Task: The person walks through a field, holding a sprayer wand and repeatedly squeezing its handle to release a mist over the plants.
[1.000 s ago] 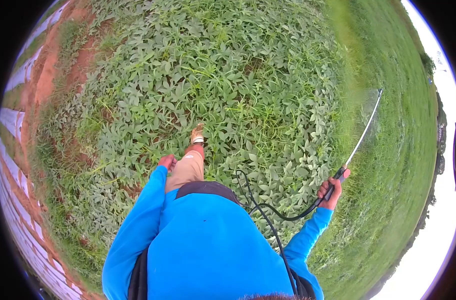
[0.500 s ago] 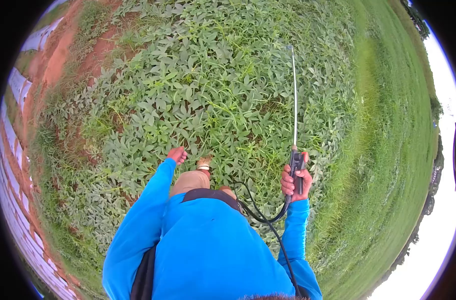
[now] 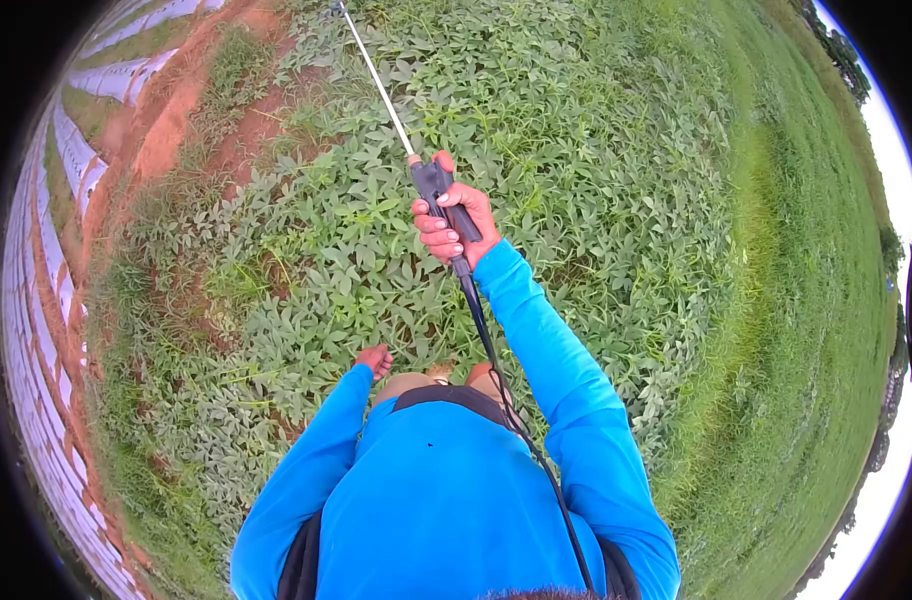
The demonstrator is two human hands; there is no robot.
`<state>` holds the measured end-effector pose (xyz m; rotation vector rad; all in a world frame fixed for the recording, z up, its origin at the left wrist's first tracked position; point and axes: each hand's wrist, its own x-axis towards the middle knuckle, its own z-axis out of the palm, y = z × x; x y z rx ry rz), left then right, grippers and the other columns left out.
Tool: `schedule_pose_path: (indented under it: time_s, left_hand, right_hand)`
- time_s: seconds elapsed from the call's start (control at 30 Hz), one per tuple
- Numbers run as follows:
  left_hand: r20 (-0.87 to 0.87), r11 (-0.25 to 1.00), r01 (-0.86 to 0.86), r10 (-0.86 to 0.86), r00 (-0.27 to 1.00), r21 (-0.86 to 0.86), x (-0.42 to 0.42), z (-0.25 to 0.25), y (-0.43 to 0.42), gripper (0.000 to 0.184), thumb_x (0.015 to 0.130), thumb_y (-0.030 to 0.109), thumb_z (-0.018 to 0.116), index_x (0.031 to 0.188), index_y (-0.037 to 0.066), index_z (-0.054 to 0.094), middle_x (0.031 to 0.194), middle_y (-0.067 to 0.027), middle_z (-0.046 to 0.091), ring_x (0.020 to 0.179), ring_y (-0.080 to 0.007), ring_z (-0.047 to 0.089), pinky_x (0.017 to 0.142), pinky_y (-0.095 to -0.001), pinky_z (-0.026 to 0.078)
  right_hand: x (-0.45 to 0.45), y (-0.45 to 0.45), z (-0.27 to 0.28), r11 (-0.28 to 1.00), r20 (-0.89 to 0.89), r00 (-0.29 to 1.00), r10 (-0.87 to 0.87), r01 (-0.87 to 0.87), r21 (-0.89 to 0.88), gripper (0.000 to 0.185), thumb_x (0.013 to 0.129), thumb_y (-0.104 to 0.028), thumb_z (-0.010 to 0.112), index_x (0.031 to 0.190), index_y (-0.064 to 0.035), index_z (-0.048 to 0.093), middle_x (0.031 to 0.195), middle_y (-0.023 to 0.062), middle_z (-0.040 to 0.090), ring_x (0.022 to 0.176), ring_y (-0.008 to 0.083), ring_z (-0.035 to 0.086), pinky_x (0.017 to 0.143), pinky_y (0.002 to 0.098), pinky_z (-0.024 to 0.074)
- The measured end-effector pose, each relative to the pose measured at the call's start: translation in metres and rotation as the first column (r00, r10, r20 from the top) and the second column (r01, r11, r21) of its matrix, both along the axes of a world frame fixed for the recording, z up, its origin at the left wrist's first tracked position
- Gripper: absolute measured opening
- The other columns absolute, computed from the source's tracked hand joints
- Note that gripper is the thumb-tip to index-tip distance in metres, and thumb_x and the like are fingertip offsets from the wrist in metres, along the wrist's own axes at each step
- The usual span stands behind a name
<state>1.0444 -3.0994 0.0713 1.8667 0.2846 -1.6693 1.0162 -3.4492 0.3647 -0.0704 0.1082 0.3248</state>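
My right hand (image 3: 458,222) is wrapped round the black handle of a spray wand (image 3: 379,88), out in front of my body. The wand's thin pale tube points up and to the left over the leafy plants (image 3: 576,130), its tip near the top edge. From the handle's lower end a black hose (image 3: 488,335) runs down past my right side. My left hand (image 3: 375,361) hangs low by my left thigh, above the leaves, with its fingers curled; whether anything is in them is too small to tell.
Bare reddish soil (image 3: 166,130) and rows of pale plastic sheeting (image 3: 76,160) lie on the left. To the right stretches a strip of grass (image 3: 756,260), with a dark tree line beyond. Low plants surround my legs.
My right hand has swung the wand from the far right across to the upper left, and its arm now reaches further forward. My left hand has shifted slightly right and down since half a second ago.
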Motion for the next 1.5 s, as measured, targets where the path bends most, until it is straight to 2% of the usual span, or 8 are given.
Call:
schedule_pose_path:
  time_s: [0.23,0.4,0.63,1.0,1.23,1.3,1.47,1.5]
  left_hand:
    - [0.089,0.999,-0.013,0.008,0.996,0.047,0.025,0.020,0.014,0.034,0.085,0.037,0.045,0.078,0.006,0.058,0.069,-0.0053,0.058,0.052,-0.0162,0.052,0.045,-0.0318,0.038]
    - [0.079,0.998,-0.041,0.038,0.996,0.042,0.028,-0.002,0.008,0.036,0.085,0.038,0.045,0.078,0.006,0.058,0.069,-0.0045,0.059,0.052,-0.0164,0.053,0.047,-0.0323,0.039]
    - [-0.005,0.997,0.072,-0.072,0.997,0.008,0.013,-0.030,-0.038,0.032,0.082,0.036,0.045,0.078,0.007,0.058,0.069,-0.0048,0.058,0.053,-0.0168,0.053,0.045,-0.0320,0.039]
    - [0.110,0.979,0.202,-0.204,0.973,0.024,-0.002,-0.019,-0.170,0.036,0.085,0.037,0.044,0.078,0.005,0.057,0.067,-0.0068,0.058,0.049,-0.0164,0.050,0.042,-0.0304,0.034]
    - [-0.031,0.982,0.187,-0.187,0.982,0.031,-0.006,-0.028,-0.295,0.035,0.085,0.039,0.044,0.076,0.007,0.055,0.064,-0.0036,0.055,0.049,-0.0152,0.049,0.042,-0.0325,0.033]
    - [0.050,0.960,0.273,-0.276,0.960,0.055,-0.014,-0.014,-0.348,0.034,0.085,0.038,0.045,0.075,0.008,0.055,0.066,-0.0041,0.056,0.050,-0.0153,0.049,0.043,-0.0321,0.033]
    - [0.083,0.963,0.260,-0.254,0.964,-0.071,-0.013,-0.014,-0.458,0.036,0.087,0.041,0.045,0.080,0.009,0.059,0.069,-0.0019,0.058,0.056,-0.0130,0.053,0.049,-0.0291,0.039]
    - [0.084,0.965,0.253,-0.247,0.965,-0.064,-0.015,-0.009,-0.475,0.036,0.087,0.041,0.045,0.080,0.009,0.059,0.069,-0.0019,0.058,0.056,-0.0130,0.053,0.049,-0.0291,0.039]
  right_hand:
    - [0.024,-0.005,0.015,0.999,0.059,0.998,0.012,-0.009,-0.053,0.020,0.072,-0.023,0.052,0.081,-0.0066,0.048,0.062,0.0023,0.043,0.045,0.0119,0.039,0.036,0.0270,0.0331]
    - [-0.018,-0.027,0.015,0.989,-0.079,0.996,-0.035,0.023,-0.145,0.020,0.073,-0.025,0.053,0.080,-0.0069,0.049,0.061,0.0012,0.044,0.043,0.0111,0.039,0.036,0.0254,0.0323]
    - [-0.153,-0.054,0.033,0.943,-0.332,0.917,-0.222,0.115,-0.314,0.019,0.076,-0.022,0.052,0.086,-0.0059,0.047,0.063,0.0019,0.044,0.042,0.0093,0.039,0.033,0.0235,0.0342]
    - [-0.375,-0.101,0.044,0.904,-0.559,0.711,-0.426,0.317,-0.286,0.021,0.077,-0.020,0.051,0.092,-0.0058,0.046,0.064,0.0034,0.042,0.045,0.0125,0.041,0.035,0.0263,0.0361]
    - [-0.483,-0.168,0.035,0.748,-0.605,0.457,-0.652,0.521,-0.411,0.021,0.077,-0.021,0.051,0.091,-0.0058,0.046,0.062,0.0035,0.041,0.042,0.0131,0.040,0.034,0.0263,0.0349]
    - [-0.506,-0.189,0.037,0.642,-0.608,0.277,-0.744,0.550,-0.534,0.016,0.077,-0.021,0.051,0.086,-0.0086,0.046,0.059,0.0021,0.040,0.040,0.0118,0.039,0.031,0.0252,0.0323]
    - [-0.555,-0.237,0.027,0.512,-0.565,0.036,-0.824,0.473,-0.717,0.017,0.078,-0.026,0.054,0.085,-0.0123,0.047,0.058,-0.0009,0.040,0.041,0.0091,0.039,0.033,0.0230,0.0324]
    - [-0.559,-0.245,0.026,0.456,-0.528,-0.094,-0.844,0.393,-0.799,0.018,0.078,-0.027,0.056,0.083,-0.0126,0.047,0.058,-0.0016,0.040,0.041,0.0082,0.038,0.033,0.0224,0.0317]
